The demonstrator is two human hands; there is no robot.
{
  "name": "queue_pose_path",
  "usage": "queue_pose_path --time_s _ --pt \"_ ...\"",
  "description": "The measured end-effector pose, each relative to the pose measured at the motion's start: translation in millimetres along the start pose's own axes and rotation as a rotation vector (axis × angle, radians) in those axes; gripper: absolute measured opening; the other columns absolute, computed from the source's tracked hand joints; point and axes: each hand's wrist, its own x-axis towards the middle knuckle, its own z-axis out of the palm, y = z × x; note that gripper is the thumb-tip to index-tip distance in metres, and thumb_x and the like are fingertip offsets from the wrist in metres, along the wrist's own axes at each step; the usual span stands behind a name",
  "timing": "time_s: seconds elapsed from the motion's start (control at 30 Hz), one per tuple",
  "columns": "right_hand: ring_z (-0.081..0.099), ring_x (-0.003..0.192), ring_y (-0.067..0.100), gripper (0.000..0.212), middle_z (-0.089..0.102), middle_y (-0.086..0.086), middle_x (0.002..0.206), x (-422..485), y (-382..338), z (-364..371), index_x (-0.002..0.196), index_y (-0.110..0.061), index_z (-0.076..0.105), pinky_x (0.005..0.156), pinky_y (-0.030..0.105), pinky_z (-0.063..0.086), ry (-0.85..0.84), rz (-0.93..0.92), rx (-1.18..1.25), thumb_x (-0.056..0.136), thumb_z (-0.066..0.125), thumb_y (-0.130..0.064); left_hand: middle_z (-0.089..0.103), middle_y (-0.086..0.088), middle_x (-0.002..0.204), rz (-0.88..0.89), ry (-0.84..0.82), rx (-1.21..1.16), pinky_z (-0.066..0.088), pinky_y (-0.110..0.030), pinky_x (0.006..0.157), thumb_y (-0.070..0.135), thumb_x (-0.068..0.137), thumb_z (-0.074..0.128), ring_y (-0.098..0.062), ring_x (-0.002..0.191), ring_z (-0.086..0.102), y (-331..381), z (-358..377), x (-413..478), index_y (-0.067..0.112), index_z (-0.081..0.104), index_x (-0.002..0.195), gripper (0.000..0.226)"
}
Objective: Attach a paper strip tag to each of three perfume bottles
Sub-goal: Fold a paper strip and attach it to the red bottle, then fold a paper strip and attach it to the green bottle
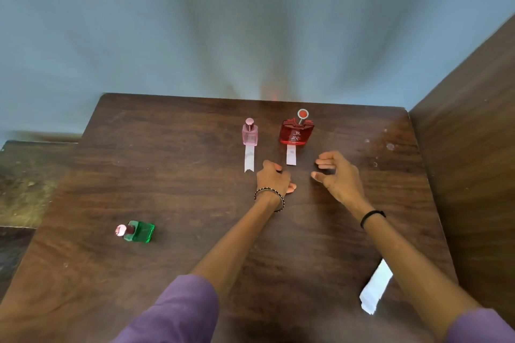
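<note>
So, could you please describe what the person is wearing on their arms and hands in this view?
Both arms are bare from the purple short sleeves down. The left wrist carries a thin beaded bracelet of dark and pale beads; the right wrist carries a plain thin black band. The left hand and the right hand are bare, with no gloves, and I can see no rings.
</note>
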Motion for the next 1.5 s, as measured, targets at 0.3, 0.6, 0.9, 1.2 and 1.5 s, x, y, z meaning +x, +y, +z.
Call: queue_pose_path --time_s 0.3,0.6,0.9,1.2,1.5 --pt "0.069 0.092 0.013 0.019 0.072 -0.005 0.101 -119.6 66.0 -23.1 0.102 -0.017 0.073 0.082 0.024 0.054 0.028 -0.077 -0.082 0.084 0.079 -0.016 0.069 -0.012 0.08 0.111 -0.239 0.326 0.061 -0.039 0.068 0.002 0.09 0.058 -0.018 0.061 0.071 -52.9 24.5 -87.4 0.014 0.06 0.087 0.012" --pt "0.066 0.094 0.019 0.029 0.071 -0.001 0.105 -207.1 142.7 -60.7 0.098 -0.016 0.073 0.082 0.032 0.055 0.088 -0.063 -0.185 0.074 0.088 -0.022 0.069 0.003 0.078 0.288 -0.562 0.666 0.057 -0.028 0.078 0.009 0.087 0.059 -0.017 0.076 0.073 -74.9 61.3 -151.1 0.013 0.071 0.103 0.02" --pt "0.056 0.116 0.017 0.049 0.063 0.0 0.125 -221.1 160.8 -54.0 0.122 -0.014 0.064 0.093 0.034 0.053 0.039 -0.104 -0.304 0.078 0.083 -0.025 0.077 -0.004 0.099 0.341 -0.626 0.792 0.05 -0.013 0.075 0.006 0.082 0.066 -0.013 0.082 0.067 -86.4 74.8 -167.2 0.015 0.074 0.107 0.028" --pt "0.054 0.119 0.018 0.042 0.062 0.0 0.127 -218.6 163.1 -57.3 0.123 -0.013 0.064 0.095 0.034 0.051 0.045 -0.136 -0.354 0.087 0.076 -0.031 0.069 0.012 0.078 0.367 -0.567 0.802 0.057 -0.035 0.082 0.01 0.073 0.072 -0.012 0.078 0.067 -94.1 79.0 -170.8 0.02 0.075 0.099 0.028" --pt "0.066 0.101 0.022 0.014 0.074 0.004 0.108 -213.4 161.6 -72.1 0.103 -0.008 0.076 0.086 0.036 0.054 0.05 -0.24 -0.286 0.095 0.066 -0.014 0.075 0.008 0.089 0.396 -0.573 0.829 0.056 -0.034 0.084 0.012 0.076 0.074 -0.013 0.086 0.069 -96.6 78.9 -170.0 0.02 0.071 0.101 0.026"
